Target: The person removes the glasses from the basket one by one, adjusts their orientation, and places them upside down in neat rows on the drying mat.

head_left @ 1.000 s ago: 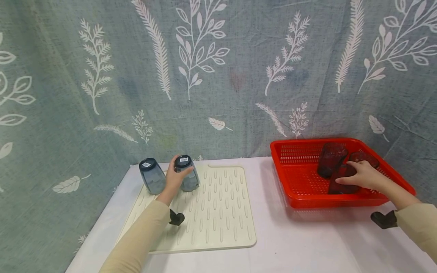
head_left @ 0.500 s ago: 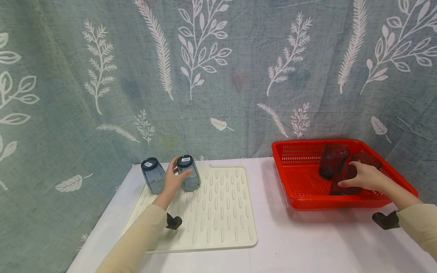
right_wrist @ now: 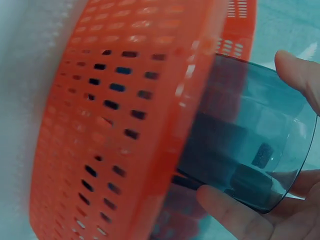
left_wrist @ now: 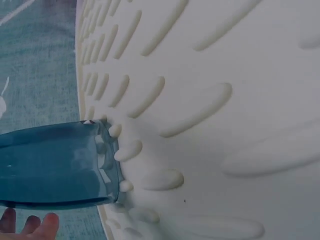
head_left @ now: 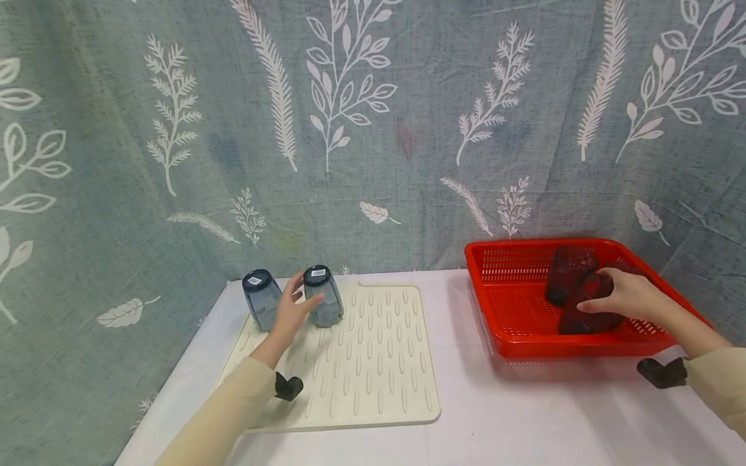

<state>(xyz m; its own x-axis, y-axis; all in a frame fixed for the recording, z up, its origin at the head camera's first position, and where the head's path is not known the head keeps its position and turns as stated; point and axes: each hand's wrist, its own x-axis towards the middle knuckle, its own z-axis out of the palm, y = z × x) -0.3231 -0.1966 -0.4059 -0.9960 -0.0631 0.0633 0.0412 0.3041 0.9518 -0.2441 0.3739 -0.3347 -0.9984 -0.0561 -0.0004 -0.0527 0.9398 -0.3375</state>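
Note:
On the drying mat [head_left: 379, 388], two blue-tinted glasses stand upside down. My left hand [head_left: 287, 317] is beside the right-hand glass [head_left: 326, 305], its fingers loosely bent around air. In the left wrist view the fingertips [left_wrist: 49, 226] lie close to that glass [left_wrist: 50, 165], with no grip on it. The other glass [head_left: 263, 303] stands to the left of this hand. At the red basket [head_left: 501, 347], my right hand [head_left: 626, 298] holds a dark-looking glass [right_wrist: 245, 130] near its stickered base, thumb and fingers on opposite sides. The glass leans inside the basket.
Another glass [head_left: 568, 275] stands in the basket behind the held one. A further glass [head_left: 623, 266] is mostly hidden by my right hand. White tablecloth [head_left: 466, 401] lies between mat and basket. A patterned curtain [head_left: 408, 162] hangs behind the table.
My left hand has drawn back to the left, leaving the upside-down glass standing. In the basket, the glass in my right hand has tilted and risen slightly.

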